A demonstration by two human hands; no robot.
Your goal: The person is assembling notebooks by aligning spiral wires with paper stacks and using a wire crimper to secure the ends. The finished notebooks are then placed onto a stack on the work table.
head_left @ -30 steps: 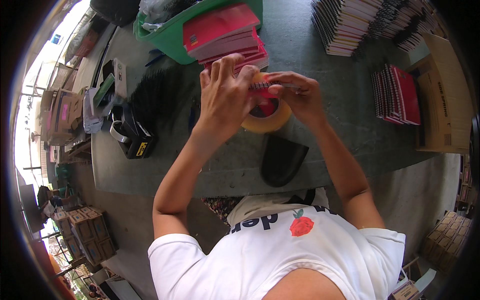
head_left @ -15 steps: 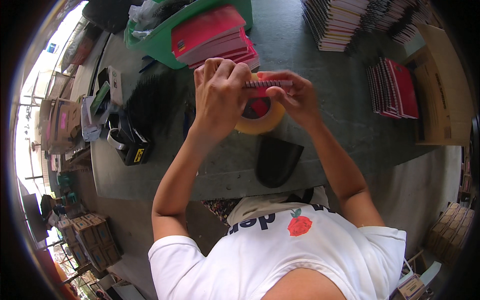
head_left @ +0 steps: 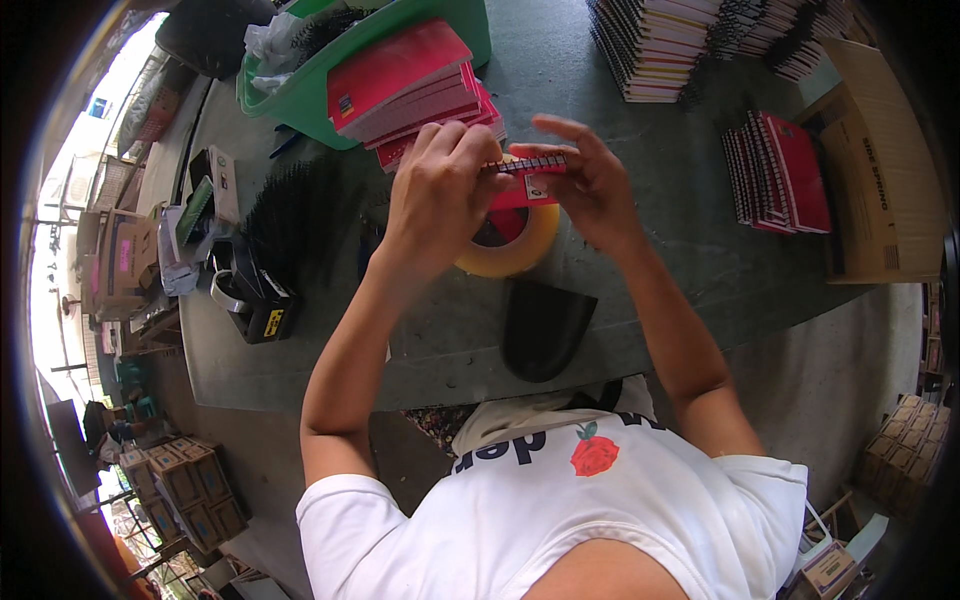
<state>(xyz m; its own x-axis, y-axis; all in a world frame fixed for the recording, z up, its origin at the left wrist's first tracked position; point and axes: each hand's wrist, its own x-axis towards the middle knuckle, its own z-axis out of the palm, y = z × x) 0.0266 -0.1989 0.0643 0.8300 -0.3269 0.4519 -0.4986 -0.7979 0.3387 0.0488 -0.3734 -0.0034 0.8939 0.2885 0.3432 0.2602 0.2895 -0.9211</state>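
A small red spiral-bound notebook (head_left: 535,192) is between my two hands, its wire binding facing up. My left hand (head_left: 440,195) is closed on its left end, with the fingers bent over the top. My right hand (head_left: 597,195) grips the other end between thumb and fingers, one finger raised off the binding. Right under the notebook lies a large ring of yellowish tape (head_left: 525,250) on the dark green table (head_left: 690,260). Just beyond my left hand rises a stack of red-covered notebook pages (head_left: 400,75), partly hidden by the knuckles.
A green tub (head_left: 310,105) stands behind the red stack. At left are a black tape dispenser (head_left: 255,300) and a heap of black wire coils (head_left: 300,210). A black rounded object (head_left: 545,330) lies near the front edge. Bound red notebooks (head_left: 795,175) sit beside a cardboard box (head_left: 885,190).
The notebook has tilted so that more of its red cover shows under the binding. A finger of my right hand has lifted away from it. The whole view has shifted slightly.
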